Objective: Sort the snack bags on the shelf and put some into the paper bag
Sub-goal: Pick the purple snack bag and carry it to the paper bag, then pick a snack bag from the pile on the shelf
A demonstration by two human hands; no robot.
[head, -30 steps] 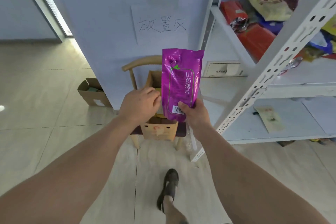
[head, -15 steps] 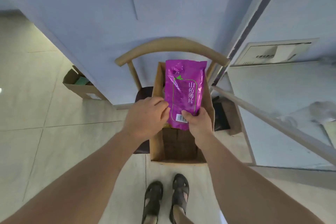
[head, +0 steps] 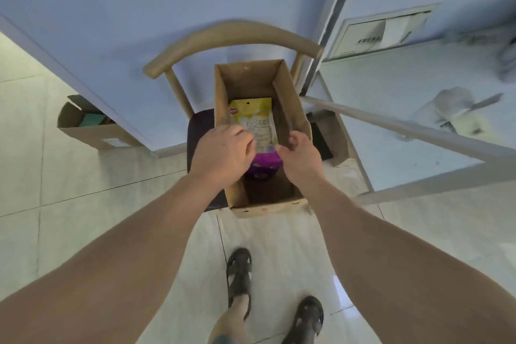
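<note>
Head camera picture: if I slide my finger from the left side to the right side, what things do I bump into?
Cardboard box on the floor → wooden chair → left hand → purple snack bag → right hand → metal shelf frame.

Pale blue wall (head: 111,8) at back. Shiny white tile floor (head: 69,176) w/ thin dark lines. Wood chair (head: 231,33) w/ curved back & dark seat by wall. Small cardboard box (head: 92,131) on floor, left. Gray metal rack bars (head: 405,131) on right.
</note>
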